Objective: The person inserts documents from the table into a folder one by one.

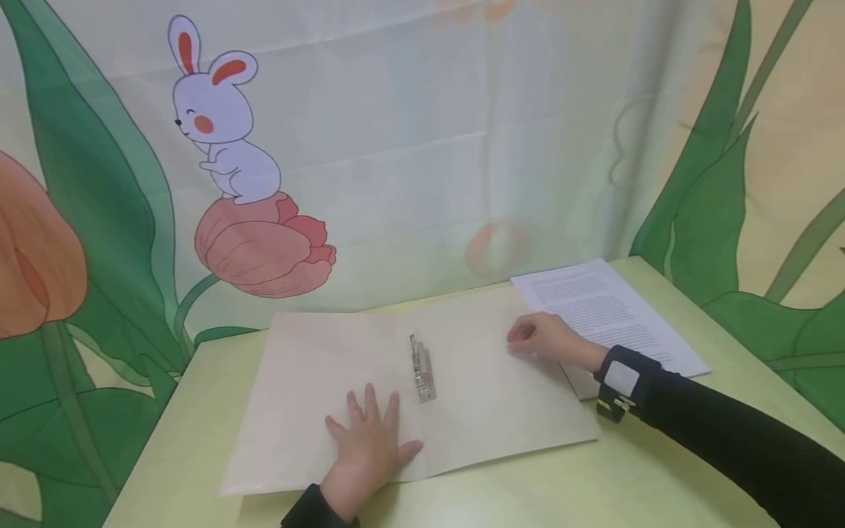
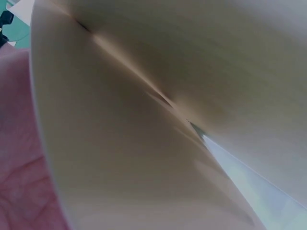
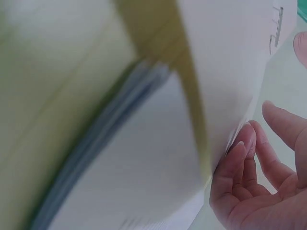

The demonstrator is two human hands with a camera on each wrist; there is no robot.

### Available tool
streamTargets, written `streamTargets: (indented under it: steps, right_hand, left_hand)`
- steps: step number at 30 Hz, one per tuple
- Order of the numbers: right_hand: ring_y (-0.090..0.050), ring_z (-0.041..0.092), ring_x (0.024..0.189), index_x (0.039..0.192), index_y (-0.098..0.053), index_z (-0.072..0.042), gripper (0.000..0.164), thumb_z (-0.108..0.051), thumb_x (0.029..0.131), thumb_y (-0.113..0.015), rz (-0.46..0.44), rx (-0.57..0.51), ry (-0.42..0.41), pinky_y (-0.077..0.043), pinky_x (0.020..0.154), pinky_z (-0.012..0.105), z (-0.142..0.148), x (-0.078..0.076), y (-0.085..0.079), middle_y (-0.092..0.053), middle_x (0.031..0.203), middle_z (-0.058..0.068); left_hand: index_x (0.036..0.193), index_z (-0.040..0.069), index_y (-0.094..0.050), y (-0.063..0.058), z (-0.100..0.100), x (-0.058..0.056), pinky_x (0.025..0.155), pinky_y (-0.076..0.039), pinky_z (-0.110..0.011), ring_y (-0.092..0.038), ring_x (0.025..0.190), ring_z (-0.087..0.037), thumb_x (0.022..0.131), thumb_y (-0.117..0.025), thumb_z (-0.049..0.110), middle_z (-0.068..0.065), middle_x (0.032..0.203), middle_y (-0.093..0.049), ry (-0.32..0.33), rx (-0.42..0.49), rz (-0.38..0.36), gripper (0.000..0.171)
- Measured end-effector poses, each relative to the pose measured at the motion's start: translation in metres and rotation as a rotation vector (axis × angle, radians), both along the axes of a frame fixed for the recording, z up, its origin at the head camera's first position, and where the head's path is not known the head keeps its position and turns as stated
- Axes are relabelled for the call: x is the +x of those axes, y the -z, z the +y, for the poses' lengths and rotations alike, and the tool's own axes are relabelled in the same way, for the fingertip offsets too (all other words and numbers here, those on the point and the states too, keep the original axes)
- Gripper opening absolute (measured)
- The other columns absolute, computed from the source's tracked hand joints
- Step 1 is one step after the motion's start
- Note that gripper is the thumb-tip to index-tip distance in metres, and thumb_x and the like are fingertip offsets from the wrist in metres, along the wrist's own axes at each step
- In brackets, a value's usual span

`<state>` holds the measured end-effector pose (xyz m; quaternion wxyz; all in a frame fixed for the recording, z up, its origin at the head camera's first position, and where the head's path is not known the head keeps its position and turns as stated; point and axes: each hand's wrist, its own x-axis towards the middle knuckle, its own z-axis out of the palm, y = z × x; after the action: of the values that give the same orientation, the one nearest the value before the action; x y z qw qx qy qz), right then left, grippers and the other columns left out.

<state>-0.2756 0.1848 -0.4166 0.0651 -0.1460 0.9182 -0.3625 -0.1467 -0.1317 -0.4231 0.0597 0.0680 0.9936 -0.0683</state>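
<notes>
A cream paper folder (image 1: 317, 359) lies spread on the table, with a metal lever clip (image 1: 420, 370) near its middle fold. My left hand (image 1: 365, 447) rests with fingers spread on the lower part of its left cover. In the left wrist view the palm (image 2: 19, 143) shows at the side, beside the folder's edge (image 2: 120, 158). My right hand (image 1: 548, 337) is at the right cover's outer edge, fingers loosely bent. The right wrist view shows that hand's fingertips (image 3: 244, 136) right by the cover, nothing held between them.
A stack of printed sheets (image 1: 594, 293) lies at the right, partly under the folder's right edge. The pale green table (image 1: 172, 447) runs back to a hanging cloth (image 1: 409, 183) with a rabbit and tulips printed on it.
</notes>
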Motion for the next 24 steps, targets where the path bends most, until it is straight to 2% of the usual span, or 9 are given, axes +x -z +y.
streamTargets:
  steps: [8, 20, 24]
  right_hand:
    - [-0.062, 0.020, 0.083, 0.102, -0.070, -0.002, 0.019, -0.015, 0.089, -0.073, 0.012, -0.022, 0.034, -0.049, 0.065, 0.026, 0.024, 0.002, -0.004, -0.067, 0.092, 0.004]
    - [-0.061, 0.021, 0.083, 0.102, -0.071, -0.005, 0.018, -0.018, 0.089, -0.073, 0.050, 0.027, 0.094, -0.046, 0.065, 0.027, 0.051, 0.002, -0.003, -0.065, 0.088, 0.002]
    - [-0.059, 0.023, 0.086, 0.101, -0.071, -0.005, 0.017, -0.017, 0.090, -0.072, 0.072, 0.051, 0.106, -0.044, 0.069, 0.028, 0.062, 0.000, -0.002, -0.065, 0.088, 0.002]
  left_hand:
    - [0.148, 0.016, -0.044, -0.003, 0.000, 0.000, 0.092, -0.020, -0.076, -0.025, 0.137, -0.052, 0.086, -0.053, 0.072, -0.025, 0.151, -0.028, -0.003, 0.005, -0.001, 0.084]
    - [0.149, 0.016, -0.044, 0.000, -0.001, -0.001, 0.091, -0.021, -0.076, -0.025, 0.137, -0.052, 0.086, -0.053, 0.072, -0.024, 0.152, -0.027, -0.004, 0.005, -0.011, 0.084]
    - [0.149, 0.016, -0.044, 0.000, -0.001, -0.002, 0.090, -0.021, -0.076, -0.025, 0.137, -0.052, 0.087, -0.052, 0.072, -0.025, 0.152, -0.027, 0.002, 0.004, -0.018, 0.084]
